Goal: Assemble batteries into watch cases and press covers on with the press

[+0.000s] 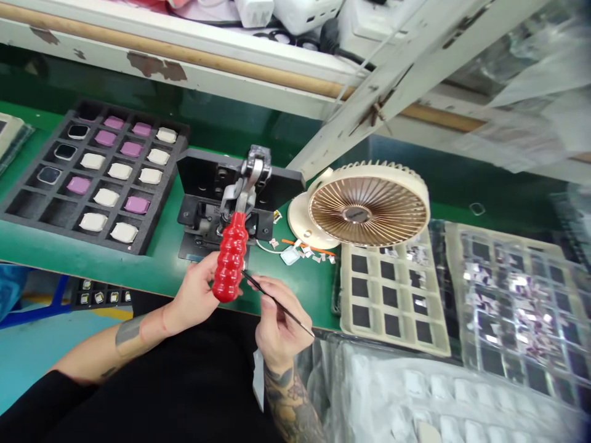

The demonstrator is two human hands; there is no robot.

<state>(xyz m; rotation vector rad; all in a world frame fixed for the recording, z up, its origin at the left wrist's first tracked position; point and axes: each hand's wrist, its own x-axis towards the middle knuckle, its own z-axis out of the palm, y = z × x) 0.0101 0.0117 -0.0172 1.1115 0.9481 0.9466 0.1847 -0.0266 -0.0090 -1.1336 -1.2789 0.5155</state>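
My left hand (197, 294) is curled behind the red ribbed handle (229, 258) of a black toggle-clamp fixture (203, 218). The handle covers its fingertips, so what they hold is hidden. Between the fingers of my right hand (282, 317) is a thin black tool (290, 315) with a pale end, perhaps tweezers. Its far end points toward the handle, close to my left fingers. The handle hangs toward me, over the bench's front edge.
Left of the fixture, a dark foam tray (159, 212) holds white, purple and black-faced watch-like pieces. A beige fan (369, 206) stands right, near small scraps (307, 251) and an orange stick (295, 244). Cream trays (392, 335) lie farther right, and plastic-covered trays (443, 400) below.
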